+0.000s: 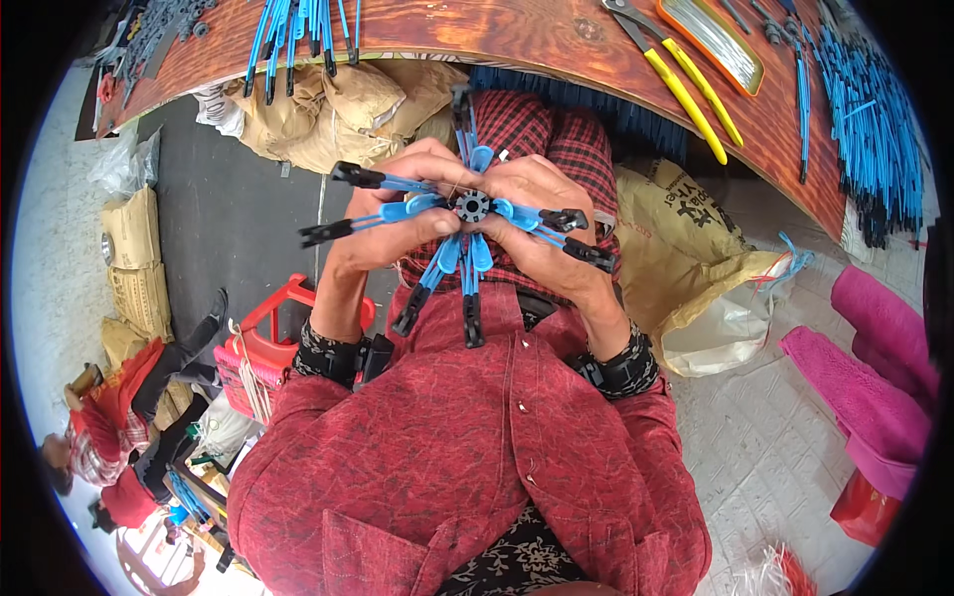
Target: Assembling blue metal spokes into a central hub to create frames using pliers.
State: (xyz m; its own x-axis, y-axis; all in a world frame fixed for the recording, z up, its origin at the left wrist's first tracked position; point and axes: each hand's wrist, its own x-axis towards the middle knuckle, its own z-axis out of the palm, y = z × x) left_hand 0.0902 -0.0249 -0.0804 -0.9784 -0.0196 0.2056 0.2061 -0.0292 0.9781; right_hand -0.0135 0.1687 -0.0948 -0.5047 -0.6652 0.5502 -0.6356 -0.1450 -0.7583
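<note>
Between my hands, above my lap, is a star-shaped piece: a round dark hub (472, 207) with several blue arms (447, 256) spreading out from it, each with a black tip. My left hand (397, 226) closes on the hub's left side, its thumb and fingers pressed by the centre. From the right, my right hand (542, 223) pinches the same hub, its thumb just below the middle. Blue arms stick out past the fingers of both hands. Something thin, like a wire, shows faintly at the hub's upper edge; I cannot make it out fully.
Ahead curves a wooden table (477, 30) bearing yellow-handled cutters (686, 84), an orange tray (714, 42) of thin metal pieces and blue rods (865, 129). Paper sacks (338, 104) lie underneath. A red chair (268, 338) stands at left, pink cloth (870, 387) at right. Other people (124, 427) sit far left.
</note>
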